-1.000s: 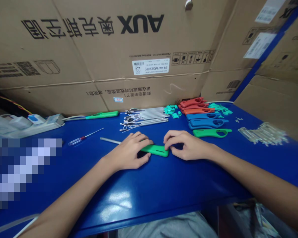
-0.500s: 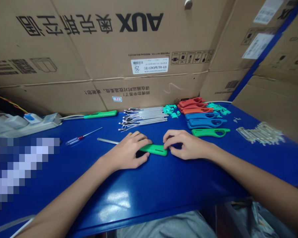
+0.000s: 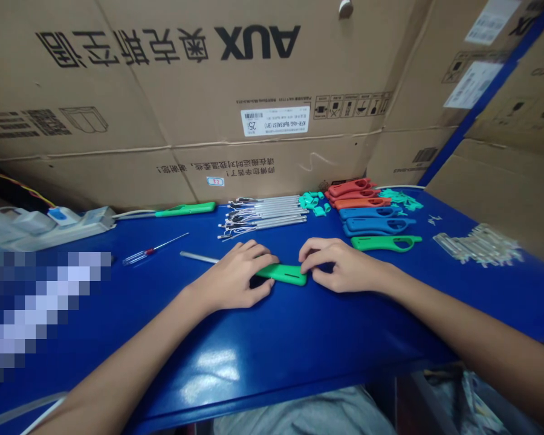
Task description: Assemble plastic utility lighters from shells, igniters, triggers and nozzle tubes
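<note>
A green plastic handle (image 3: 286, 274) lies on the blue table (image 3: 272, 344) between both hands. My left hand (image 3: 236, 278) is curled over its left end, fingers wrapped on it. My right hand (image 3: 340, 266) pinches its right end with bent fingers. A thin metal rod (image 3: 198, 258) sticks out to the left from under my left hand.
Behind the hands lie a bundle of metal rods (image 3: 265, 216), small teal caps (image 3: 315, 202), red (image 3: 351, 193), blue (image 3: 376, 220) and green handles (image 3: 385, 243), clear parts (image 3: 480, 244), a small screwdriver (image 3: 152, 251) and a power strip (image 3: 49, 226). Cardboard boxes (image 3: 208, 90) wall the back.
</note>
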Motion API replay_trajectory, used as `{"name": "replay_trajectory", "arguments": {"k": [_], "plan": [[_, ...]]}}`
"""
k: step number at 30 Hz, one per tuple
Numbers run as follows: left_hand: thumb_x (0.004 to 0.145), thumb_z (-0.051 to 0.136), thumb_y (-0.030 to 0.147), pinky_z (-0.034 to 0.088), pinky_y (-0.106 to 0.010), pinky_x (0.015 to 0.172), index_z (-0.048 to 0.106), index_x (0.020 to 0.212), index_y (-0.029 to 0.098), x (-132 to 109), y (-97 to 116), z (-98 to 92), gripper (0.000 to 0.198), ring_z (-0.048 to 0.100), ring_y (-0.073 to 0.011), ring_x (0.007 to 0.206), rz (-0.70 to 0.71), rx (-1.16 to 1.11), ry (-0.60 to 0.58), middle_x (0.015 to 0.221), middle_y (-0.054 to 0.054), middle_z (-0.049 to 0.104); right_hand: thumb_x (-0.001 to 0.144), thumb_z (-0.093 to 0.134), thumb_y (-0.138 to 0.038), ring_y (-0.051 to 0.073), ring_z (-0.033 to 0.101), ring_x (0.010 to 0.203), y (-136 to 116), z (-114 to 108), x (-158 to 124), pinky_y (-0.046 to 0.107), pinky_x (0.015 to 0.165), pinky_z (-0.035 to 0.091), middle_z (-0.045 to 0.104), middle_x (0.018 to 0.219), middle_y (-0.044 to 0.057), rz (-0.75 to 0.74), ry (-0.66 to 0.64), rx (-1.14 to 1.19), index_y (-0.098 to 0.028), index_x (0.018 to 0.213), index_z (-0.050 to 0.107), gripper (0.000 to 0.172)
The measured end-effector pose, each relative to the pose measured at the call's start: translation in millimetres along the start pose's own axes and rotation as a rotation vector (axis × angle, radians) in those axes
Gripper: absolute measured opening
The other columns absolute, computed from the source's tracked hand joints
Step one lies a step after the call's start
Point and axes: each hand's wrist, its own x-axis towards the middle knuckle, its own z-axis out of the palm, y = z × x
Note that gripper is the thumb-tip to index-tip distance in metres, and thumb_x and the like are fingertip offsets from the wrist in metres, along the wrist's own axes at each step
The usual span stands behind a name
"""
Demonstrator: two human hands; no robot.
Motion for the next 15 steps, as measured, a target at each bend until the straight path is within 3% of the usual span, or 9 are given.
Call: {"name": "replay_trajectory", "arguments": {"k": [8, 11, 13, 15], "plan": [[0.087, 0.054, 0.029, 0.045, -0.045, 0.095, 0.063, 0.116, 0.018, 0.3, 3.0, 1.4, 0.033, 0.056, -0.0268, 0.105, -0.007, -0.017, 0.003, 0.111, -0.010, 0.064, 0.077, 0.054, -0.004, 0.020, 0.066, 0.092, -3.0, -3.1, 0.5, 0.034, 0.085, 0.051, 0.069, 0.104, 0.009, 0.009, -0.038, -0.068, -0.017, 0.085, 0.078, 0.028], [0.082, 0.059, 0.033, 0.045, -0.044, 0.098, 0.059, 0.123, 0.018, -2.3, -9.1, -3.9, 0.043, 0.056, -0.0274, 0.112, -0.041, -0.097, 0.057, 0.118, -0.010, 0.065, 0.077, 0.055, -0.004, 0.021, 0.066, 0.091, -4.7, -4.3, -0.4, 0.034, 0.083, 0.052, 0.069, 0.104, 0.009, 0.010, -0.041, -0.075, -0.017, 0.085, 0.078, 0.028], [0.083, 0.054, 0.030, 0.045, -0.042, 0.102, 0.059, 0.124, 0.018, -7.3, -27.0, -13.0, 0.043, 0.057, -0.0269, 0.117, -0.143, -0.095, 0.140, 0.125, -0.010, 0.064, 0.077, 0.055, -0.004, 0.020, 0.067, 0.091, -5.3, -4.6, -1.3, 0.033, 0.082, 0.052, 0.069, 0.103, 0.008, 0.007, -0.029, -0.066, -0.017, 0.085, 0.078, 0.028], [0.084, 0.047, 0.021, 0.043, -0.043, 0.103, 0.059, 0.123, 0.019, -16.0, -49.6, -24.9, 0.041, 0.056, -0.0276, 0.121, -0.442, 0.091, 0.187, 0.129, -0.010, 0.062, 0.078, 0.054, -0.004, 0.019, 0.067, 0.089, -5.5, -4.5, -1.7, 0.032, 0.081, 0.053, 0.069, 0.102, 0.008, -0.005, -0.007, -0.045, -0.017, 0.085, 0.077, 0.028]]}}
